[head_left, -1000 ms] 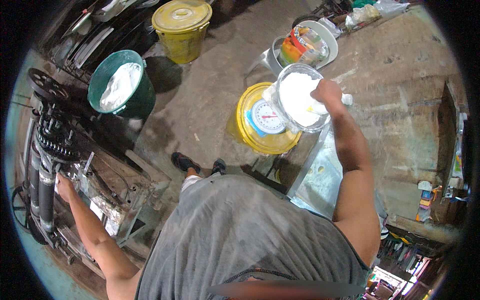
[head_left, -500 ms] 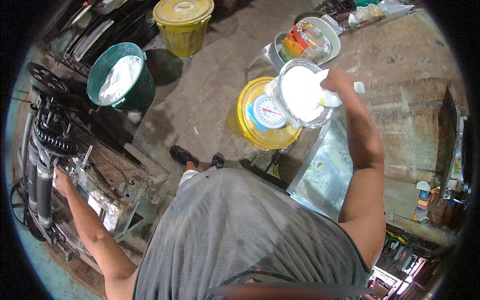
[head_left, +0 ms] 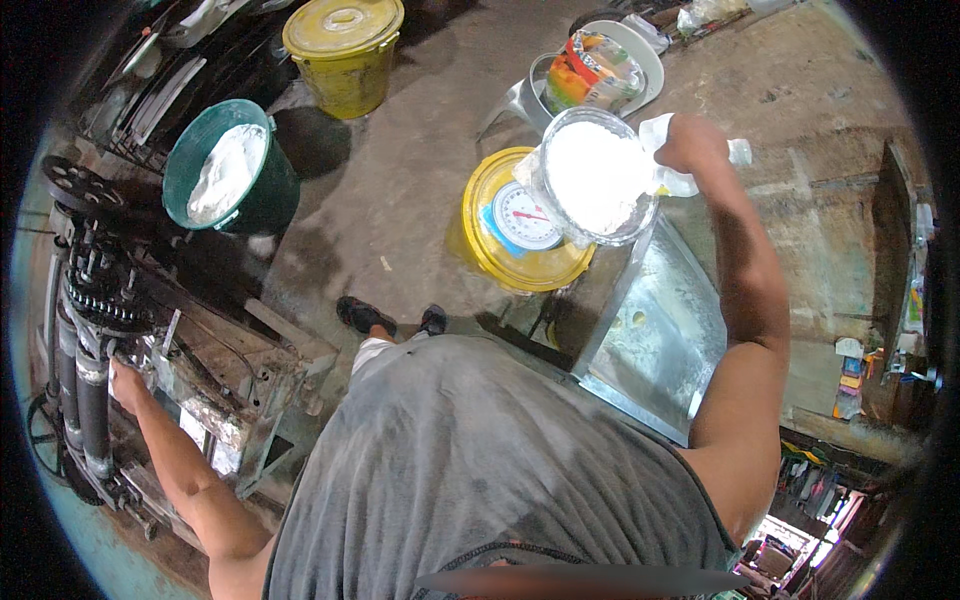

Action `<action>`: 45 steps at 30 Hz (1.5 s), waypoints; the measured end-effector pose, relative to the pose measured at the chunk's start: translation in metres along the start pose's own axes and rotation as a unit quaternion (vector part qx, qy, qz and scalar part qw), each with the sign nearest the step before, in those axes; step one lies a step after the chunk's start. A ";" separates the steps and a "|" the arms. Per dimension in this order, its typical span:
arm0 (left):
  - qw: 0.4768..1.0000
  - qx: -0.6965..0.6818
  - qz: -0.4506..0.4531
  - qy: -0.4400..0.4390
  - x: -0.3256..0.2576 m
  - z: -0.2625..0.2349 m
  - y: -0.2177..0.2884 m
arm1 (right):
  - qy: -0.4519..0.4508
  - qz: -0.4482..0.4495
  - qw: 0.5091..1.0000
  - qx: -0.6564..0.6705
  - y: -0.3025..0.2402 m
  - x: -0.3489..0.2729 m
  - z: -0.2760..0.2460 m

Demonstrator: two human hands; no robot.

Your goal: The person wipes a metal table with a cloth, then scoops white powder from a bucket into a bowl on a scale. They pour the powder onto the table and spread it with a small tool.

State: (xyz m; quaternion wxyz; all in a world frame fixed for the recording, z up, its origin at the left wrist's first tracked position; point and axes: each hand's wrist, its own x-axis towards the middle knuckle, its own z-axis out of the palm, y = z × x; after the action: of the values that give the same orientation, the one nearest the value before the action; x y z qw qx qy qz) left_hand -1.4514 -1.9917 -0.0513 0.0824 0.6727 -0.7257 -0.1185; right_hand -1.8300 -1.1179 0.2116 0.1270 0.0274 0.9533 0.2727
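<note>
My right hand (head_left: 692, 146) is closed on a crumpled white plastic packet (head_left: 680, 183) with a bit of yellow on it, at the right rim of a clear bowl. White powder (head_left: 598, 172) fills that bowl (head_left: 640, 225). The bowl rests on a dial scale (head_left: 527, 217) that stands on a yellow lidded bucket (head_left: 482, 247). Far to the left, my left hand (head_left: 127, 386) is at a roller machine (head_left: 93, 400), beside its dark rollers; its fingers are partly hidden, and whether they grip anything does not show.
A green bucket (head_left: 178, 180) of white powder stands at the left, with another yellow lidded bucket (head_left: 350, 70) behind it. Past the scale sits a pale basin (head_left: 652, 75) holding a colourful plastic bag (head_left: 590, 75). A metal sheet (head_left: 655, 335) lies on the wooden table (head_left: 790, 220).
My right hand has shifted slightly right with the white packet, away from the middle of the bowl. The whole view has shifted a little; my left hand stays at the machine.
</note>
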 end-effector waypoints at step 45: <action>0.975 -0.178 -0.116 0.063 -0.065 -0.015 0.015 | 0.046 -0.425 0.893 0.138 -0.854 0.213 -0.112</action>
State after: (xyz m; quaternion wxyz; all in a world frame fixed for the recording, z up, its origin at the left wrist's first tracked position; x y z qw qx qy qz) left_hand -1.4561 -1.9265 -0.0303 0.2322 0.7330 -0.6033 -0.2117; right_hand -2.0503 -1.8752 -0.1945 0.1821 -0.3758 0.9067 0.0590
